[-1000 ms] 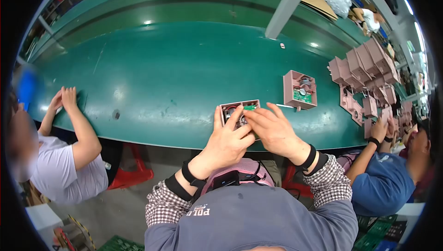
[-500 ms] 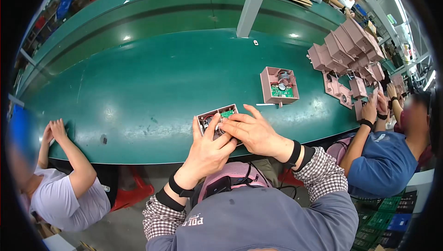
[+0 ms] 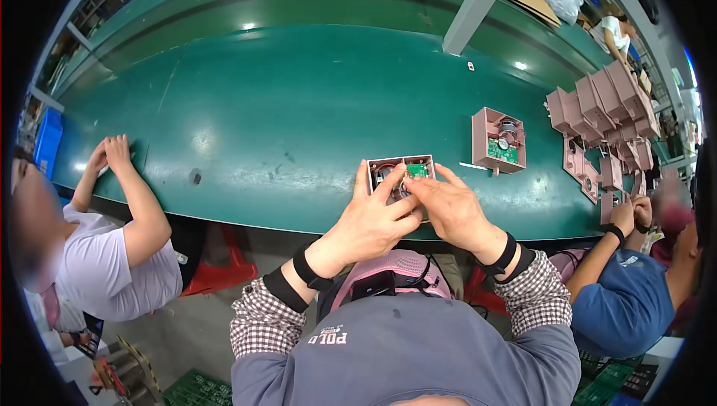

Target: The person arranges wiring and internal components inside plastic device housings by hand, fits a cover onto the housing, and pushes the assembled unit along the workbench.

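Observation:
A pink box (image 3: 400, 159) with a green circuit board and wires inside lies near the table's front edge. My left hand (image 3: 373, 215) grips its left side, with fingers reaching over and into it. Over the box's right half is my right hand (image 3: 450, 206), its thumb and fingers pressed at the parts inside; what they pinch is too small to make out. A second open pink box (image 3: 482, 141), with a round metal part and a green board, stands to the right, beside a thin white strip (image 3: 471, 166).
Stacked pink housings (image 3: 597, 107) stand at the right of the green table (image 3: 284, 122). A person in blue (image 3: 624, 294) works there with both hands. Another person (image 3: 123, 256) sits at the left, hands together on the table. A grey post (image 3: 482, 6) rises behind.
The camera view has swung and come back. My hands stay on the box, with more of its green board showing now. The right co-worker's hands have moved lower, among the pink parts.

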The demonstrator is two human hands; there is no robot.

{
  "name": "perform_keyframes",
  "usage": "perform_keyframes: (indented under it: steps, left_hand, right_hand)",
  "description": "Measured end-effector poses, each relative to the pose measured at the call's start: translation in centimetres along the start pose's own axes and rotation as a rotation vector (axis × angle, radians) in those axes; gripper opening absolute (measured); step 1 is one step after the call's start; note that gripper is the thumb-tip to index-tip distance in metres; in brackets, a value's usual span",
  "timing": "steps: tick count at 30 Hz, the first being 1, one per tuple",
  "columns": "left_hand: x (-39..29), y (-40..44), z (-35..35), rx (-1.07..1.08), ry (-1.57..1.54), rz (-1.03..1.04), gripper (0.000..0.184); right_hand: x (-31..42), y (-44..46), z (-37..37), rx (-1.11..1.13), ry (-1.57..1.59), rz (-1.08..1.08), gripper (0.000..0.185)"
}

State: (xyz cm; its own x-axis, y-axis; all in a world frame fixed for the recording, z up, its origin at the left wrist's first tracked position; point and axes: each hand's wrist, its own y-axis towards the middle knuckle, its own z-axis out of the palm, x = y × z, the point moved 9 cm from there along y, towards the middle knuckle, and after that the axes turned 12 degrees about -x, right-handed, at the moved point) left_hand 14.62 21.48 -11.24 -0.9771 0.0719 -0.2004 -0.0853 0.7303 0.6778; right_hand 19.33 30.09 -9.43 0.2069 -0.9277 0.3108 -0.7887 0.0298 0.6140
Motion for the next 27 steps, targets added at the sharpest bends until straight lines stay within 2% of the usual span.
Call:
perform_keyframes:
  steps: [5, 7, 8, 10, 11, 20, 22, 27]
  left_hand:
    - [-0.3, 0.3, -0.2, 0.011, 0.028, 0.025, 0.027]
    - [-0.3, 0.5, -0.1, 0.033, 0.024, 0.033, 0.028]
    - [-0.9, 0.6, -0.1, 0.021, 0.001, 0.075, 0.028]
    - [-0.4, 0.7, 0.0, 0.022, 0.019, 0.005, 0.033]
    - [-0.7, 0.7, 0.0, 0.022, 0.008, 0.034, 0.033]
    - [-0.5, 0.6, 0.4, 0.108, 0.066, 0.03, 0.036]
    - [-0.6, 1.0, 0.2, 0.131, 0.034, 0.008, 0.032]
    - [0.0, 0.8, -0.2, 0.107, 0.044, -0.028, 0.025]
  right_hand:
    - [0.4, 0.4, 0.1, 0.051, -0.024, -0.043, 0.05]
    - [0.7, 0.4, -0.1, -0.012, -0.026, -0.12, 0.051]
    - [0.4, 0.4, -0.2, -0.028, -0.07, -0.103, 0.051]
    - [-0.4, 0.1, 0.2, 0.013, 0.068, 0.028, 0.052]
    - [-0.5, 0.2, 0.0, -0.005, 0.047, 0.04, 0.052]
    - [-0.3, 0.0, -0.5, 0.045, 0.031, 0.016, 0.052]
    - [-0.4, 0.4, -1.0, 0.088, -0.012, 0.024, 0.05]
    - [-1.4, 0.3, -1.3, 0.059, 0.148, 0.075, 0.045]
